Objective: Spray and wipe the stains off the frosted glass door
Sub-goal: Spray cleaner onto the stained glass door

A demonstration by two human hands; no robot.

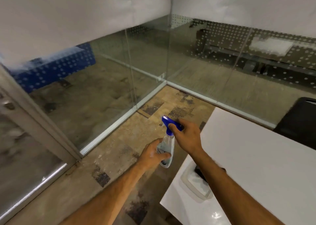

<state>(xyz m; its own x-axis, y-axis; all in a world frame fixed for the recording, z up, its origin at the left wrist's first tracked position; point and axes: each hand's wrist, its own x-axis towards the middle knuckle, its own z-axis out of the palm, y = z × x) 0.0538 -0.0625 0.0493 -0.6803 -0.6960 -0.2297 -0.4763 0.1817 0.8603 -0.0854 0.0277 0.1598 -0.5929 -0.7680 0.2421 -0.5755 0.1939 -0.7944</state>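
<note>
We grip the spray bottle point(166, 149) with our right hand point(186, 137) curled round its blue head while our left hand point(152, 153) clasps its clear body.

No text, label or number is legible on anything here.

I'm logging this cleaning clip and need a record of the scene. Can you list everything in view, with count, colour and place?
spray bottle: one, clear body, blue head, held over the floor at centre
glass partitions: several panels, frosted above with dots, meeting at a corner
door frame: one, grey, far left
floor: tan with dark patches
table: one, white, right
chair: one, black, far right
left hand: holds bottle body
right hand: grips blue head
</note>
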